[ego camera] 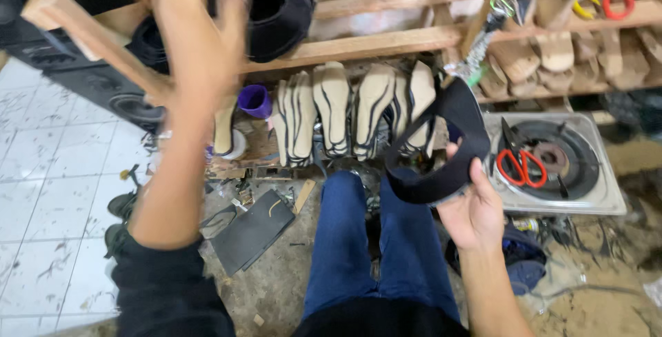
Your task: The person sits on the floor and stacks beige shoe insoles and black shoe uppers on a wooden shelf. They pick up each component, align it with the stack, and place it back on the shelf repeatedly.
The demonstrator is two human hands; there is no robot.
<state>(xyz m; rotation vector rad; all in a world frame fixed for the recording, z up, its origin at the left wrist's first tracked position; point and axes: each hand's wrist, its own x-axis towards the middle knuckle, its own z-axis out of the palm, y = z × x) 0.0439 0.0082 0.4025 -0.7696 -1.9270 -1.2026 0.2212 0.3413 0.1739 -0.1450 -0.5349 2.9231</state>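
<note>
Right hand (pixel 474 216) gripping black strap (pixel 441 171), left hand (pixel 200 13) raised

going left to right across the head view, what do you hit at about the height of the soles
left forearm → purple cup → row of shoe soles → black strap in right hand → red-handled scissors on stove

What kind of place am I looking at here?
Probably a small shoemaking or sandal workshop. A row of shoe soles stands against rough wooden shelves, wooden shoe forms fill the right shelf, and the right hand holds a black strap piece.
</note>
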